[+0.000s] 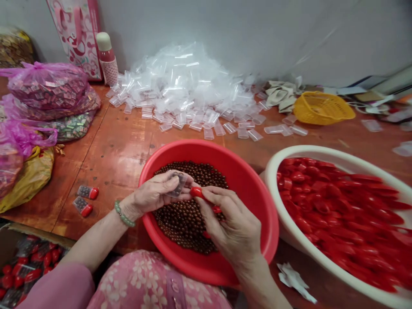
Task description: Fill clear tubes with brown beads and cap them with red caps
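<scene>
A pink floral cloth (141, 279) is seen at the bottom centre of the frame, nearest the camera. Just above it, a red basin (206, 268) is half filled with brown beads (183, 229). Over the beads, near the centre of the frame, a clear container (177, 183) with dark beads inside is pinched by the left hand (156, 191), thumb on its upper face and fingers extended beneath. A red cap (196, 192) is gripped by the right hand (230, 216) between thumb and curled forefinger, just beside the container; more red pieces (216, 209) are seen under its curled fingers. A green bracelet (124, 214) is worn on the left wrist.

At the right, a white tub (272, 171) is heaped with red caps. Two capped containers (84, 206) are laid on the wooden table (109, 171) at the left, and more are held in a box (28, 231) at the lower left. Clear empty sleeves (189, 90) are piled at the upper centre, with a yellow basket (323, 107) at the upper right. Filled plastic bags (48, 90), a bottle (107, 60) and a patterned bag (75, 38) are placed at the upper left.
</scene>
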Demonstrator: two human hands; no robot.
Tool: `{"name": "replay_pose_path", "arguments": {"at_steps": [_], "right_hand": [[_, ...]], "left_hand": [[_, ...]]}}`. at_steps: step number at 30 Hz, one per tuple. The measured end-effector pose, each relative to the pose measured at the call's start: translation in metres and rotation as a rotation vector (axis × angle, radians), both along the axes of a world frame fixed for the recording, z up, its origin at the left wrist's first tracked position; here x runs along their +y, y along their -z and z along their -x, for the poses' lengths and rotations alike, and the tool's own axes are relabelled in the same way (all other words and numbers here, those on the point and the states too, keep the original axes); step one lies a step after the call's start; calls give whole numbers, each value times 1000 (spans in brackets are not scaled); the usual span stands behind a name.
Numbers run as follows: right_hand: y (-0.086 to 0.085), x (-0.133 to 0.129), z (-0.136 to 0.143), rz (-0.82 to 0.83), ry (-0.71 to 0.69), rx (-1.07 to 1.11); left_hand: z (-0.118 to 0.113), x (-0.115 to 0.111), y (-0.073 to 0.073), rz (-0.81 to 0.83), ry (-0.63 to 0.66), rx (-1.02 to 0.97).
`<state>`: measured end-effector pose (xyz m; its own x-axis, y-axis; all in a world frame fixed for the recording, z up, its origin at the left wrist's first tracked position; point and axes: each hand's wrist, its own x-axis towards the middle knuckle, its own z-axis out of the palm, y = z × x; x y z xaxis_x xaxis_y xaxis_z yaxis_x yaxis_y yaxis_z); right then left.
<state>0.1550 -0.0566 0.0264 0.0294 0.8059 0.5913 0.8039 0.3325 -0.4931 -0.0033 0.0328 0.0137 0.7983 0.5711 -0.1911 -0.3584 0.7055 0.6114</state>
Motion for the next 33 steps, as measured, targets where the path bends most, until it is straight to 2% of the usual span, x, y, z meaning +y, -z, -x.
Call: {"name": "replay_pose_path", "arguments": {"at_steps": [4,8,10,12,15,17,20,24,31,33], "right_hand": [[-3,1,-3,68,-18,-233],[0,1,-5,122,-20,-305],[2,0,-9,139,-38,-171],[4,0,-15,165,-38,135],[7,-2,-25,189,17,646],[9,-3,-27,193,42,830],[10,-3,-24,205,70,866],[8,1,-17,175,54,837],[6,10,-18,84,-14,773],[5,11,-19,67,-20,751]], "left_hand": [[-1,-4,2,-60,49,79],[-1,-6,2,-111,63,90],[1,-4,1,-135,79,88],[3,-1,-1,-217,94,92],[6,6,-6,-444,61,180],[7,9,-8,-582,87,293],[4,12,-12,-676,166,387],[-1,15,-14,-717,169,415],[-6,18,-14,-684,251,391],[-7,18,-14,-624,263,343]]}}
